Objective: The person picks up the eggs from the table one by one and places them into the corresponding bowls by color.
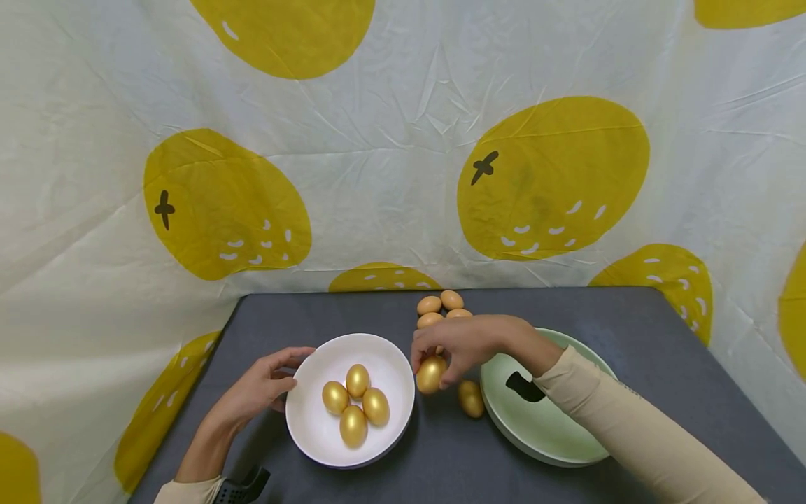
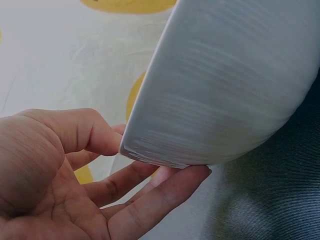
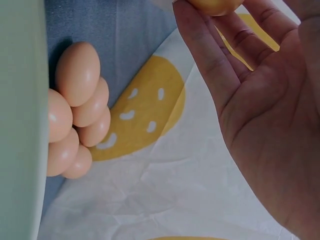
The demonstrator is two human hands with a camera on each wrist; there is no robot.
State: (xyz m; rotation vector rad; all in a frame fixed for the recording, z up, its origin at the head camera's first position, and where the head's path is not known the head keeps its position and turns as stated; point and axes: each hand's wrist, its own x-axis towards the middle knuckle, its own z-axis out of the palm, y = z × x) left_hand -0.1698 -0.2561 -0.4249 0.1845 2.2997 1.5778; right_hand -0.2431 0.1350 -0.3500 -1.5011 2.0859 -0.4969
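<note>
A white bowl (image 1: 308,437) with several golden eggs (image 1: 353,427) inside stands at the left of the table. My left hand (image 1: 261,385) holds its left side, the thumb at the rim and the fingers against the outer wall (image 2: 225,90). Just beyond the bowl's right edge, my right hand (image 1: 469,343) pinches a golden egg (image 1: 431,375) between thumb and fingers. In the right wrist view, part of this golden egg (image 3: 215,6) shows at the fingertips. Another golden egg (image 1: 471,399) lies on the table below the right hand.
At the right stands a green bowl (image 1: 548,451), partly covered by the right forearm. Several brown eggs (image 1: 429,305) lie bunched at the back of the dark table (image 1: 327,308), some hidden behind the right hand. A white cloth (image 1: 390,203) with yellow fruit shapes hangs behind.
</note>
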